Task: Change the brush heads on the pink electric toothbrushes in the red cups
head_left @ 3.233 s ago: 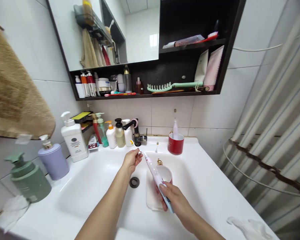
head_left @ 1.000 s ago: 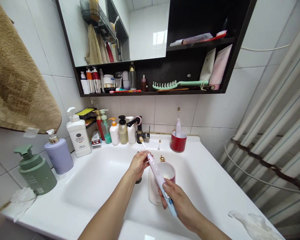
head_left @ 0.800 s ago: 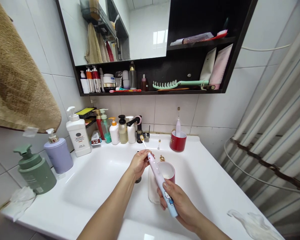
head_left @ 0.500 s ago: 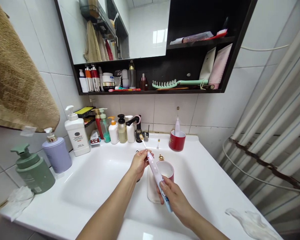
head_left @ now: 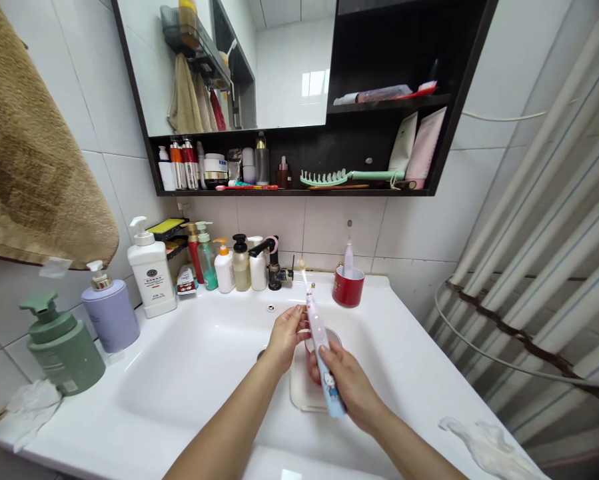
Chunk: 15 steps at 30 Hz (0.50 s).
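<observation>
An electric toothbrush (head_left: 318,330), pink above and light blue with a white cartoon cat below, stands tilted over the sink. My right hand (head_left: 346,380) is wrapped round its lower handle. Its brush head points up toward the back edge and looks blurred. Beside the neck, my left hand (head_left: 288,337) has its fingers curled and pinched together; whether they touch the brush or hold something small is not clear. Behind both hands, a red cup with a white inside (head_left: 335,335) stands in the sink, partly hidden, by a pale tray (head_left: 302,393).
Around the white sink (head_left: 179,387) are a black faucet (head_left: 274,260) and several pump bottles at the left and back. A red cup (head_left: 348,293) holding another toothbrush stands at the back right. Crumpled tissue (head_left: 484,443) lies on the right rim. A mirror cabinet (head_left: 279,192) hangs above.
The toothbrush has swung more upright, its head moving right, still in my right hand. My left fingers, which were at its neck, now sit slightly lower and to its left. The view has shifted slightly.
</observation>
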Each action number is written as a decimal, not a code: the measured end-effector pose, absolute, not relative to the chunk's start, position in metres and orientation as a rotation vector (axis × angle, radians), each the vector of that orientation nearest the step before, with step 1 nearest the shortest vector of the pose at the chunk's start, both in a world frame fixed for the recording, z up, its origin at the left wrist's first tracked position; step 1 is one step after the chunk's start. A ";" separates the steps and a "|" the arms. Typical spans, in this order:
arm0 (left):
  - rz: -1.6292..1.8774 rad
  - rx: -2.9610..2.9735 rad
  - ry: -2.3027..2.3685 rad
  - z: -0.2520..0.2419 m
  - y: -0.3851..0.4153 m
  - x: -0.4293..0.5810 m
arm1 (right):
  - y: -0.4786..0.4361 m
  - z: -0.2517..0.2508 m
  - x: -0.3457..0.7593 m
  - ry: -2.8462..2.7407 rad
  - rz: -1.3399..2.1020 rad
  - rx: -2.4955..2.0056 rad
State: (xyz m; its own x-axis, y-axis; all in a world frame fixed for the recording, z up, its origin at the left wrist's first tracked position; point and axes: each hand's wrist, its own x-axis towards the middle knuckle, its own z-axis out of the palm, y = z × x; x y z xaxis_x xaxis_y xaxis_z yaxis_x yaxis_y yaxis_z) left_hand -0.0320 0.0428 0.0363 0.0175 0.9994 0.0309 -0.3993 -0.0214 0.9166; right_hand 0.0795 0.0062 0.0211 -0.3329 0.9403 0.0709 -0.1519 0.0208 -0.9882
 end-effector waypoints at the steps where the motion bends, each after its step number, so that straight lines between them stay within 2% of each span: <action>1: 1.353 0.987 0.957 0.035 0.042 -0.031 | 0.014 0.026 0.082 -1.347 1.397 -0.895; 4: 1.216 1.284 1.308 0.024 0.036 -0.030 | 0.040 0.038 0.088 -1.331 1.124 -0.935; 7: 1.039 1.698 1.575 0.011 0.027 -0.028 | 0.062 0.040 0.091 -1.339 1.010 -0.963; 11: 0.787 2.100 1.731 0.002 0.016 -0.021 | 0.074 0.022 0.088 -1.391 0.899 -1.054; 15: 0.582 2.239 1.814 0.000 0.017 -0.016 | 0.075 0.001 0.088 -1.445 0.779 -1.155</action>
